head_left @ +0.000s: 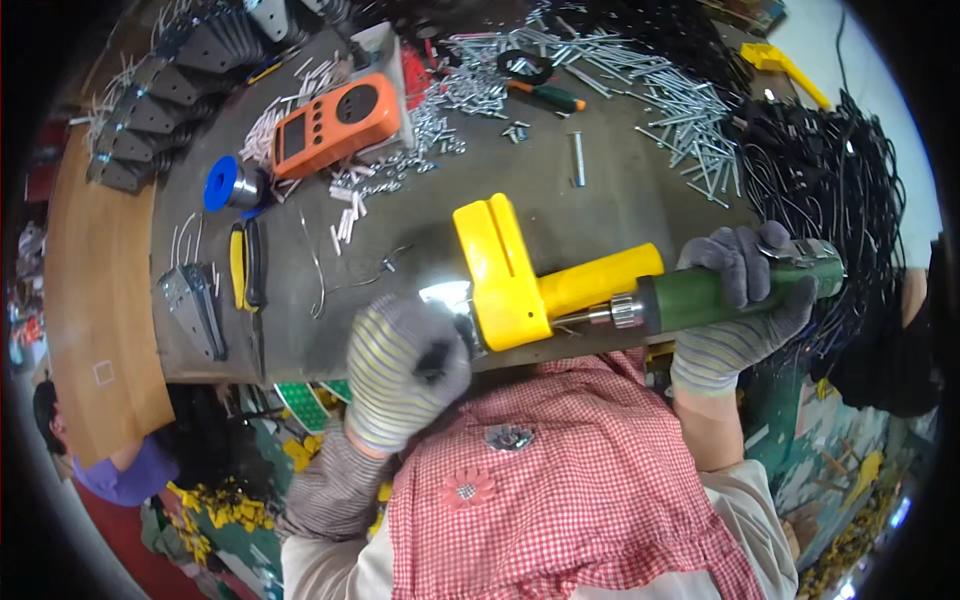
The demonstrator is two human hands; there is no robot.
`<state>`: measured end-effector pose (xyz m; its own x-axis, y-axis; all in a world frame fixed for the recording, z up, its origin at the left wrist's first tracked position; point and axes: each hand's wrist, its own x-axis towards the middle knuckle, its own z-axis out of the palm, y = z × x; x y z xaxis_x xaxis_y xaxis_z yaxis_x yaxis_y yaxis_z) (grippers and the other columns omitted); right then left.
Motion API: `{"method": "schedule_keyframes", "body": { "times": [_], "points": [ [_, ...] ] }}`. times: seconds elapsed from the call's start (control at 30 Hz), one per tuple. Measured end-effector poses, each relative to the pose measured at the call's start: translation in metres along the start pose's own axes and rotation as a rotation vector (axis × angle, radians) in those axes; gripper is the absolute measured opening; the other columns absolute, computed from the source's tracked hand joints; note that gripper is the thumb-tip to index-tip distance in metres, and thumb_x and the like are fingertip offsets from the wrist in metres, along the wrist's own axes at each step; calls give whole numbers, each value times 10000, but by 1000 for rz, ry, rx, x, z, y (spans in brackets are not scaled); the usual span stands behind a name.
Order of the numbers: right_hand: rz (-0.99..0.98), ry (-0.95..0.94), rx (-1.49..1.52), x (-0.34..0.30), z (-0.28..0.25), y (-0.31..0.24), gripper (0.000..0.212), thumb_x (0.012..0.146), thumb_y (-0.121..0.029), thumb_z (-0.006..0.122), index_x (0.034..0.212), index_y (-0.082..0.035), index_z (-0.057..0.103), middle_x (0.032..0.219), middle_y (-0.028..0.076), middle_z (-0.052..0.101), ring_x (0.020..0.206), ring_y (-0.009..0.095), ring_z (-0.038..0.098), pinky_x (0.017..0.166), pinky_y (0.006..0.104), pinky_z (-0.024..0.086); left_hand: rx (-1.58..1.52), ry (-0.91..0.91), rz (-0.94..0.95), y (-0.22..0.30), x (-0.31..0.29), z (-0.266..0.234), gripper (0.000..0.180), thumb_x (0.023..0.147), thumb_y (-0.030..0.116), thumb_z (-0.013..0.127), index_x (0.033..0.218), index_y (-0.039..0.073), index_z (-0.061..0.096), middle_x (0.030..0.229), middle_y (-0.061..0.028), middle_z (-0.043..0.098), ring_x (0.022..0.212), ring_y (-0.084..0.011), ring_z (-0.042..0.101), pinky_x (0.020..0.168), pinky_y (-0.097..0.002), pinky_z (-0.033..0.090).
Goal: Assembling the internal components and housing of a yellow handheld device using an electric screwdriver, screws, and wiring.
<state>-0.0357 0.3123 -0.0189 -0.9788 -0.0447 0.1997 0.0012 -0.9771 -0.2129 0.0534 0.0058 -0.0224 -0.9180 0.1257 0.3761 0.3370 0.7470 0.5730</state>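
Observation:
My left hand (405,370), in a striped grey glove, is closed at the left side of a yellow plastic housing with a handle (500,275). A shiny metal piece (448,293) shows between the glove and the housing; the fingertips are partly hidden. My right hand (735,268), gloved too, wraps round a green power screwdriver (690,303) lying almost level. Its bit points left and reaches the housing's lower right side, just below the yellow handle. Whether it sits on a screw there, I cannot tell. The housing is held over the table's near edge.
Beyond my hands lie an orange multimeter (335,125), a blue solder spool (235,185), yellow-and-black pliers (245,265) and a metal bracket with wires (193,305). Long screws (690,135) are heaped at the back, with black cables (820,180) at right. Another person (125,470) sits at left.

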Motion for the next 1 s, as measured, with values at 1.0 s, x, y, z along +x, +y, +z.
{"method": "schedule_keyframes", "body": {
  "times": [1.0],
  "points": [
    [7, 97, -86, -3, 4, 10, 421, 954, -405, 751, 1206, -81, 655, 714, -50, 531, 636, 113, 508, 929, 387, 496, 220, 47, 384, -5, -24, -5, 207, 681, 157, 860, 868, 117, 780, 770, -5, 626, 668, -212, 607, 600, -389, 480]
  ]
}}
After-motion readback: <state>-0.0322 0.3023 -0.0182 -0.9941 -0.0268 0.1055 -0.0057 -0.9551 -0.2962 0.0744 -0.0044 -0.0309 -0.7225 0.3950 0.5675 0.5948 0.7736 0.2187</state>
